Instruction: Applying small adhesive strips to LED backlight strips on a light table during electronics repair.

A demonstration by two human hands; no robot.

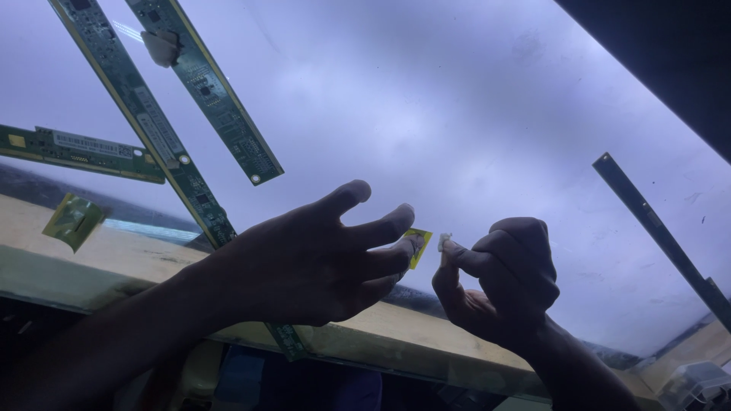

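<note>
My left hand (pixel 320 259) reaches over a large glowing white panel (pixel 457 114), fingers spread, with a small yellow tab (pixel 418 245) pinched at its fingertips. My right hand (pixel 502 278) is curled into a loose fist just to the right, thumb and forefinger pinching a tiny white piece (pixel 445 242). The two pieces are nearly touching, a small gap between them.
Three long green circuit strips (pixel 152 122) lie crossed on the panel's left part. A thin dark strip (pixel 655 228) runs along the right side. A folded yellow-green flex piece (pixel 72 221) sits on the wooden ledge (pixel 129 255) at the near edge. A grey object (pixel 697 384) sits bottom right.
</note>
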